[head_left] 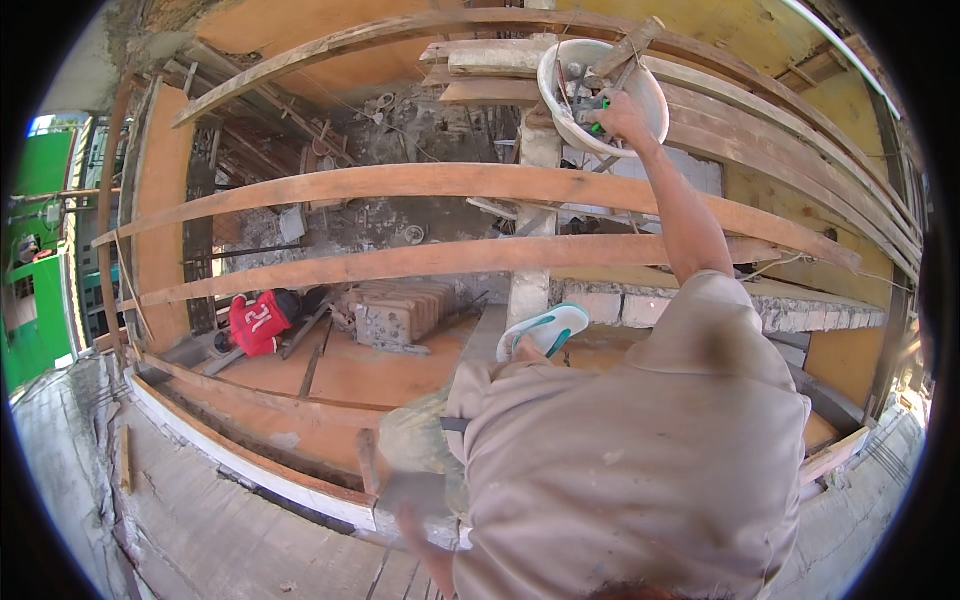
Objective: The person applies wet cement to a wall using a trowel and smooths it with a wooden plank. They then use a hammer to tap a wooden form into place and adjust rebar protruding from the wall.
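My right arm stretches forward to a round white bucket [655, 100] resting on the planks at the far right. Inside it, my right hand [622, 117] is closed round a tool with a green handle [598, 127]; the tool's working end is hidden. Beside that hand a short wooden block [630, 48] leans out over the rim, among grey metal tools too cluttered to name. At the lower edge my left hand [415, 530] hangs low by the wall top, smeared by motion, with its fingers unclear.
Long wooden beams [450, 182] span the opening ahead, over a rubble-strewn floor far below. Stacked planks [770, 125] lie at right. My foot in a white-and-teal flip-flop [545, 333] is by a concrete post [528, 292]. Below left, a person in red [262, 322] bends near a broken masonry block [395, 310].
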The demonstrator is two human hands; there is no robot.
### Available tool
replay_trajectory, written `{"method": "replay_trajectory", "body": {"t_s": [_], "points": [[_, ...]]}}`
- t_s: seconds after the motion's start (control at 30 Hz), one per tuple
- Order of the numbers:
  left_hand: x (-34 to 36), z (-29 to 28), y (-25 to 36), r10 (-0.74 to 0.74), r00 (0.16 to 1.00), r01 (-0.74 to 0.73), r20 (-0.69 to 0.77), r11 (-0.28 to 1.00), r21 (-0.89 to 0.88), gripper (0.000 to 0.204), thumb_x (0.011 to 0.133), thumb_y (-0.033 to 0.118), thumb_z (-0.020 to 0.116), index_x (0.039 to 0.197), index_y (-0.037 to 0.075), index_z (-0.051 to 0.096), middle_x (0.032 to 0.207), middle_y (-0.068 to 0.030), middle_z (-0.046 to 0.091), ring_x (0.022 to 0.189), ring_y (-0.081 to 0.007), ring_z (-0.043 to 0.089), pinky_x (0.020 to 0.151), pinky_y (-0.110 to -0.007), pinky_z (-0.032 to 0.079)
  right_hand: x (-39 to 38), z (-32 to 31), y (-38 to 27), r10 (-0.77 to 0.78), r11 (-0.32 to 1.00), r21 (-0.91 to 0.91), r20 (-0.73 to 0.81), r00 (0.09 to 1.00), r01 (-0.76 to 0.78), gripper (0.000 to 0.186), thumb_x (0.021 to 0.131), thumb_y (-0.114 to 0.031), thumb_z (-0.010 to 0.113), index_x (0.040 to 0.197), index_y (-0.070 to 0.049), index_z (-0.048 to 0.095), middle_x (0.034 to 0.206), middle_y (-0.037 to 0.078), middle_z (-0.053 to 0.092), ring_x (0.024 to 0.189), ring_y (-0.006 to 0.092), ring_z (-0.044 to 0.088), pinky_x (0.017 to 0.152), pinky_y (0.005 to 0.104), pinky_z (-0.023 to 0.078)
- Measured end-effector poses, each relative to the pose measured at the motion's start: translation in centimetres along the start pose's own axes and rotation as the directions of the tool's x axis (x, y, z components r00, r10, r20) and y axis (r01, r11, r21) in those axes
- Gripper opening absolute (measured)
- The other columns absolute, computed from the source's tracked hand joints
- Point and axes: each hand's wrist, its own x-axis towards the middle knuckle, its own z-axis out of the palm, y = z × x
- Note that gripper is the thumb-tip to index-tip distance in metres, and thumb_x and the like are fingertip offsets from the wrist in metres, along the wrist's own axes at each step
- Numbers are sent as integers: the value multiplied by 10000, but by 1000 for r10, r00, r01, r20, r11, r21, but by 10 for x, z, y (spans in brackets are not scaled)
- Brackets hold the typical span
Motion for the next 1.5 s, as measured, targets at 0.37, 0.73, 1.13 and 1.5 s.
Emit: {"method": "replay_trajectory", "body": {"t_s": [0.37, 0.73, 1.13, 1.5], "points": [[-33, 8, 23, -197, 977, 196, -85, 980, -24, 668, 958, 446, 577, 1498, 108, 375, 1498, -144, 441, 1318, -348, 486, 1026, -558, 381, 20, -16, 2, -475, 775, -553, -192, 859, 305, 240, 829, -97, 621, 1038, -39, 723, 1085, 190, 712, 1041, 335, 685, 878, 429, 548], [-58, 4, 59, -132, 979, 129, -153, 991, -30, 656, 966, 422, 568, 1495, 93, 361, 1481, -129, 463, 1322, -350, 480, 1035, -546, 376, 96, 29, -34, -102, 864, -320, 645, 758, 388, 174, 733, -71, 639, 843, 14, 743, 745, 195, 704, 664, 312, 692, 621, 436, 540], [-64, 8, 36, -185, 962, 167, -201, 981, -103, 654, 960, 426, 586, 1491, 110, 372, 1475, -138, 464, 1311, -342, 488, 990, -528, 409, 60, 30, -30, -381, 768, -489, 169, 909, 412, 249, 868, -78, 530, 980, 3, 738, 1025, 221, 716, 987, 365, 701, 854, 478, 550], [-74, 25, 8, -161, 983, 160, -83, 987, -19, 624, 973, 397, 565, 1495, 109, 381, 1485, -120, 466, 1295, -340, 508, 968, -515, 427, 53, 44, -7, -477, 632, -635, 131, 869, 443, 212, 853, -107, 558, 949, -42, 735, 1123, 112, 637, 1153, 272, 559, 962, 440, 403]]}}
